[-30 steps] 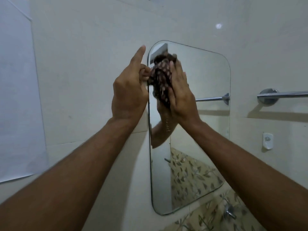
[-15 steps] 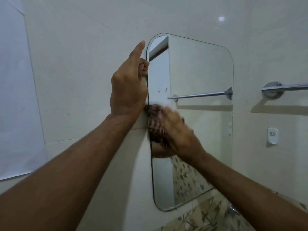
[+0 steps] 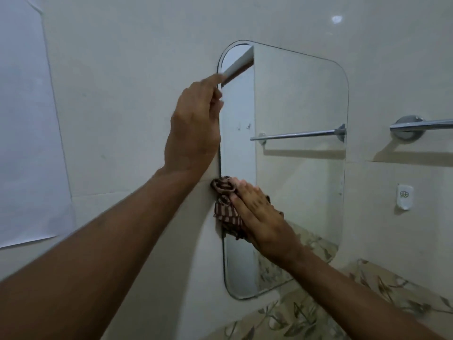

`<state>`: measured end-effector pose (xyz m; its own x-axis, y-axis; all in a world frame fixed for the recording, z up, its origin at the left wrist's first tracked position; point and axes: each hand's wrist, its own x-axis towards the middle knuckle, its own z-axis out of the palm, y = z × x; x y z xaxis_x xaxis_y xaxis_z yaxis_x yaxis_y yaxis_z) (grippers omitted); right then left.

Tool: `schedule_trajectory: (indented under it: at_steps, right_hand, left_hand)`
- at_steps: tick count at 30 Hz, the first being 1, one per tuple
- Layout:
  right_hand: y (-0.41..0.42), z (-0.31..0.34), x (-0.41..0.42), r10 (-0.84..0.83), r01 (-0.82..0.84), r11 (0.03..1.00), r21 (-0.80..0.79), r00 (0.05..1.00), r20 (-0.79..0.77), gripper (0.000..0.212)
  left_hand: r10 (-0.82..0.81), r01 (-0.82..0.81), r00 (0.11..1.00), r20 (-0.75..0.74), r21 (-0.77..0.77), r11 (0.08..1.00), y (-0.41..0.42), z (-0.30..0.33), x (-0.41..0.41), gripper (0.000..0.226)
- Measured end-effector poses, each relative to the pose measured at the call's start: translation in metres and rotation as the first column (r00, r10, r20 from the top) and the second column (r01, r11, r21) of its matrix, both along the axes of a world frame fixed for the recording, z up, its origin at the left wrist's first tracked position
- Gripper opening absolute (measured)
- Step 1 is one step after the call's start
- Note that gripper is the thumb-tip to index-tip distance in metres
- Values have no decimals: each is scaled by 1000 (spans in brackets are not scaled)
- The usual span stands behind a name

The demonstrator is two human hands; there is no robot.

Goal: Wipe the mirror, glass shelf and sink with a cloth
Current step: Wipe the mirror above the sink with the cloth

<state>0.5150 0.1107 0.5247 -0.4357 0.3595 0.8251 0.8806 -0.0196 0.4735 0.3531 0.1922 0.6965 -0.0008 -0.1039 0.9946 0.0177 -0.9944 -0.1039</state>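
Item one, as I logged it from the head view: a rounded-corner wall mirror (image 3: pixel 299 168), frameless, fixed upright to pale glossy wall tiles (image 3: pixel 127 94). Item two: a brown-and-pink striped cloth (image 3: pixel 226 209), bunched, lying against the mirror's left edge about halfway down its height, partly spilling over onto the tile beside it. Item three: the right hand (image 3: pixel 261 219), which I recorded laid flat over the cloth with fingers straight and close together, pressing it to the glass rather than gripping it. Item four: the left hand (image 3: pixel 193 128), which rested on the wall tile at the mirror's upper left edge, fingers curled at the rim of the glass and slightly motion-blurred; I could not tell whether they actually clasped the edge. The two hands were apart, left above, right below. Item five: a chrome towel bar (image 3: pixel 421 125) mounted on the wall to the right of the mirror, its reflection showing across the glass. Item six: a small white wall fitting (image 3: pixel 404 196) below that bar. Item seven: a band of leaf-patterned tiles (image 3: pixel 367 295) along the lower right, also reflected in the mirror's bottom portion. Item eight: a white panel (image 3: pixel 27 131) at the far left.
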Motion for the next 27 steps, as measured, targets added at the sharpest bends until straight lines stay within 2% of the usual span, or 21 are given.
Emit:
schedule_trajectory:
  at_steps: [3, 6, 8, 12, 15, 17, 20, 22, 23, 25, 27]
  right_hand:
    - [2, 28, -8, 12, -5, 999, 49, 991, -135, 57]
    - [7, 78, -14, 94, -21, 982, 190, 918, -386, 55]
    - [10, 97, -16, 122, -2, 965, 261, 887, -445, 55]
    - [14, 58, -12, 80, -6, 976, 217, 940, -333, 54]
    - [6, -22, -8, 59, -41, 995, 86, 974, -218, 56]
    - [-6, -74, -6, 35, -40, 998, -42, 991, -127, 67]
    - [-17, -97, 1, 39, -42, 989, -144, 999, -19, 69]
    - [-11, -69, 1, 30, -34, 997, -70, 998, -56, 73]
    - [-5, -47, -1, 30, -29, 1000, 9, 992, -121, 73]
    - [5, 0, -6, 81, -27, 984, 175, 949, -304, 63]
    - [12, 28, -7, 137, -29, 963, 267, 909, -394, 54]
  left_hand:
    - [105, -97, 989, -106, 78, 992, 3, -38, -3, 33]
    - [136, -121, 978, -157, 99, 988, 12, -70, -10, 31]
    - [162, -143, 972, -171, 114, 983, 15, -81, -12, 28]
    - [139, -123, 980, -145, 113, 986, 15, -83, -10, 15]
    - [118, -103, 985, -123, 119, 987, 15, -83, -11, 18]
    - [107, -95, 988, -112, 111, 989, 14, -82, -12, 21]
    - [114, -103, 988, -100, 115, 988, 12, -81, -11, 19]
    - [117, -105, 988, -100, 119, 987, 12, -82, -10, 18]
    - [116, -104, 988, -101, 123, 987, 13, -82, -9, 17]
    - [127, -110, 986, -106, 148, 983, 14, -82, -9, 15]
    - [163, -136, 978, -129, 198, 971, 14, -83, -8, 14]
